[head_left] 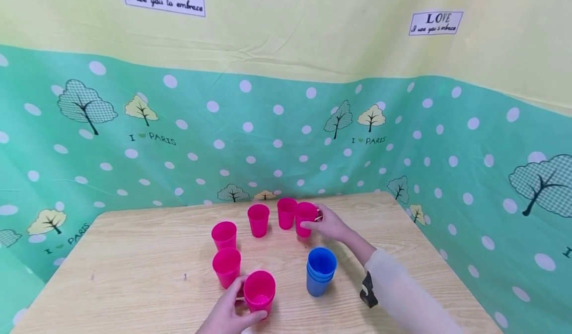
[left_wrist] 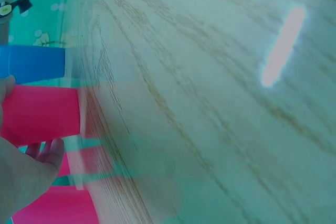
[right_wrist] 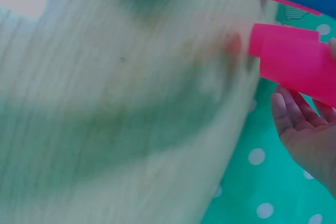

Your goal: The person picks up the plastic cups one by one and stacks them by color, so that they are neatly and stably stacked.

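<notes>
Near the front of the table, my left hand [head_left: 229,308] grips a pink cup [head_left: 259,290], thumb on the near side and fingers round the far left; the left wrist view shows this pink cup [left_wrist: 42,115] upright. At the back right, my right hand [head_left: 331,225] holds another pink cup [head_left: 305,221] between thumb and fingers, its lower side facing the right wrist view as a pink cup [right_wrist: 299,69]. Beside it stands a pink cup [head_left: 286,214]. A stack of blue cups [head_left: 319,273] stands between my two hands. Whether the right cup touches the table, I cannot tell.
Three more pink cups stand in a curve: one at the back [head_left: 258,221], one at the left [head_left: 224,235] and one nearer the left hand [head_left: 226,268]. The wooden table [head_left: 134,264] meets a green dotted curtain [head_left: 277,140] behind and at the right.
</notes>
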Tool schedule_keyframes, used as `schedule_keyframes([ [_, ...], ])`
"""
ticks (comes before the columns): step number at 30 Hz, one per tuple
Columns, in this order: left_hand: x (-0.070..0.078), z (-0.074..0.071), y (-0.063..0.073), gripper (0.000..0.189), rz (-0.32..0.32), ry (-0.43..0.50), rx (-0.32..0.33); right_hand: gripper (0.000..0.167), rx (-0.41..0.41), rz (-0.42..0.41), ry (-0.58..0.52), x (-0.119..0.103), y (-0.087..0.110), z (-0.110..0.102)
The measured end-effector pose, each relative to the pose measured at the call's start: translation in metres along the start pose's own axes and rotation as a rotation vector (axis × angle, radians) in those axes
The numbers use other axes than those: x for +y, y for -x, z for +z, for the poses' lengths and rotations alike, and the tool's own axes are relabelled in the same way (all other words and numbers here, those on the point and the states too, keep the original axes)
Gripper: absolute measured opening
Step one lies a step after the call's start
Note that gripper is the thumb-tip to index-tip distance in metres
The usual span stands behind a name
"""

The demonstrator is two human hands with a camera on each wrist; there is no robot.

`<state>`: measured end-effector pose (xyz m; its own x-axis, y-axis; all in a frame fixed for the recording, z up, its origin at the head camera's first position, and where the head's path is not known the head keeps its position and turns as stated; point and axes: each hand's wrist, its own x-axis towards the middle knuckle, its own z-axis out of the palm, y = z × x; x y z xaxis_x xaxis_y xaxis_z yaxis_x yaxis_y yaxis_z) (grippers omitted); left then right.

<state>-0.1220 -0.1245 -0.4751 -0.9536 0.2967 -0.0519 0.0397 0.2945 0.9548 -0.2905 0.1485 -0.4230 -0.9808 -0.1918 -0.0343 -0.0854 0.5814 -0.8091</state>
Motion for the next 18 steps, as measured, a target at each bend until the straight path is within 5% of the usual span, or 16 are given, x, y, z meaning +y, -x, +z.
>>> schedule_keyframes([
  [7, 0.001, 0.0, 0.0, 0.071, 0.004, 0.001, 0.0, 0.058, -0.069, -0.091, -0.04, -0.02, 0.006, -0.006],
  [18, 0.0, -0.001, 0.002, 0.07, 0.021, -0.022, 0.008, 0.058, -0.122, -0.113, -0.016, -0.052, 0.02, -0.003],
])
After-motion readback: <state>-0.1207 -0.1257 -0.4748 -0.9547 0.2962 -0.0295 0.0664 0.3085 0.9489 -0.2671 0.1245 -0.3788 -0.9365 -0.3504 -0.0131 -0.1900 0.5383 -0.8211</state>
